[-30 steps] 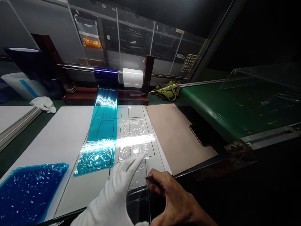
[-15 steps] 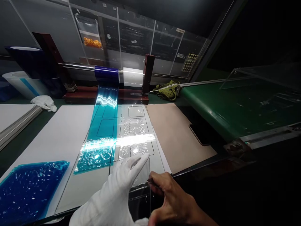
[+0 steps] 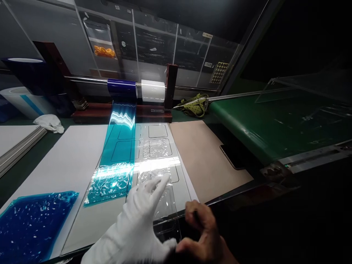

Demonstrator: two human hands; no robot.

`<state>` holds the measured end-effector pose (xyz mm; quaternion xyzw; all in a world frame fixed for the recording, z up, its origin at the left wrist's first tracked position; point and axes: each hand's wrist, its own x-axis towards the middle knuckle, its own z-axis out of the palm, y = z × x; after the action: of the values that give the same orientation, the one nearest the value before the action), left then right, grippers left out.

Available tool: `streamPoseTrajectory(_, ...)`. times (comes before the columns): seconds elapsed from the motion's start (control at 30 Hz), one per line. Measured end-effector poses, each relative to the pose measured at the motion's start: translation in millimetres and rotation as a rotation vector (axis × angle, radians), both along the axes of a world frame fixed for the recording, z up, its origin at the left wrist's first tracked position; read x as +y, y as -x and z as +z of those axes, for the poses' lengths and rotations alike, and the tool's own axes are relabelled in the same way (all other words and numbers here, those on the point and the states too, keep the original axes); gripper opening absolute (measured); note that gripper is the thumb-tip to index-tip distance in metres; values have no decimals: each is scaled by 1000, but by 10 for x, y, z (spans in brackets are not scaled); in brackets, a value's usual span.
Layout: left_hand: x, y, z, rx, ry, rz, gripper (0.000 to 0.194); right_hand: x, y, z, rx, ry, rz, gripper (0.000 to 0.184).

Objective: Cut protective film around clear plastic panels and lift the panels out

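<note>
Now the curled right hand (image 3: 204,228) (holding what, I cannot tell) moves right, apparently leaving the clear film (image 3: 167,203) to the wide-spread left hand (image 3: 135,223).

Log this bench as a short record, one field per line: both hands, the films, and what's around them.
Left hand: white-gloved, at the clear film; grip unclear
Right hand: bare, fingers curled, right of the clear film; contents unclear
Blue film: runs from the blue roll onto the outlined board
White roll: right of the blue roll, same rod
Front left: dark-blue film piece
Right side: brown sheet, phone by its right edge
</note>
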<state>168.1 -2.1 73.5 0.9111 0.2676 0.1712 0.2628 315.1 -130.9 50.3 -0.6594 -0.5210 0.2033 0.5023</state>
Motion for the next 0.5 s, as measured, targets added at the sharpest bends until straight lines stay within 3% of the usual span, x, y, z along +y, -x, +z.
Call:
streamPoseTrajectory(0.07,43,-11,31,92,-72,58,113,4,-224,-45,-67,-127,-175,47)
streamPoseTrajectory(0.1,63,-17,39,133,-96,89,116,31,-387,-72,-141,-107,-237,39)
streamPoseTrajectory(0.2,91,-42,33,177,-121,149,123,198,-966,-210,-532,276,-364,22)
streamPoseTrajectory(0.3,81,-106,16,217,-149,233,125,380,-1432,-387,-648,402,-358,19)
streamPoseTrajectory(0.4,67,-202,31,301,-174,341,128,455,-1576,-453,-712,423,-337,31)
streamPoseTrajectory(0.5,72,-302,80,336,-217,423,122,407,-1349,-346,-762,391,-319,54)
